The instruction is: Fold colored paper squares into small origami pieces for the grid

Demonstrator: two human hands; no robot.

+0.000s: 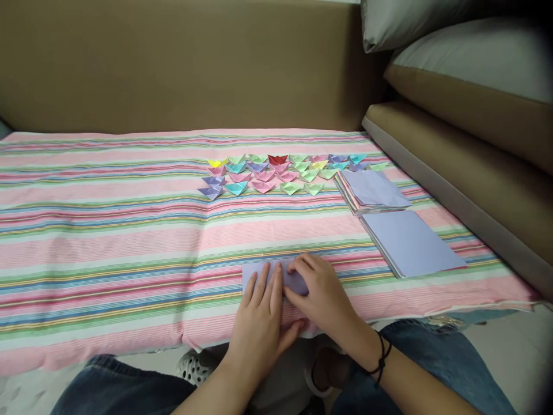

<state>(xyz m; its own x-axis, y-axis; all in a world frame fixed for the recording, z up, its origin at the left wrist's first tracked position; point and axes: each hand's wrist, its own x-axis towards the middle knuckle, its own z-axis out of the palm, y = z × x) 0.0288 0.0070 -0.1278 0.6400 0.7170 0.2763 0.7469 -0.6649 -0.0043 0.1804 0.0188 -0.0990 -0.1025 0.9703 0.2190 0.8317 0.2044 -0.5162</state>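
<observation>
From the head camera, both hands press on a lilac sheet of paper (276, 278) lying at the near edge of a bed covered in a striped cloth (108, 242). The left hand (259, 320) lies flat, fingers spread over the sheet's left half; the right hand (322, 297) has its fingers curled and pressed together on the sheet's right part, seemingly flattening a fold. Neither grip lifts the paper; both pin it down.

The sheet looks folded into a strip, its long axis running left to right, parallel to the cloth's stripes, though much of it is hidden under the hands.

The soft bedding gives under pressure, so I would judge that a crease could come out crooked or the sheet could skid on the cloth if one hand eases off. It also sits close to the edge and could slide off.

Farther back lie rows of small folded paper shapes (280, 173), and to the right two stacks of lilac-topped sheets (410, 242) (374, 190), well apart from the hands
</observation>
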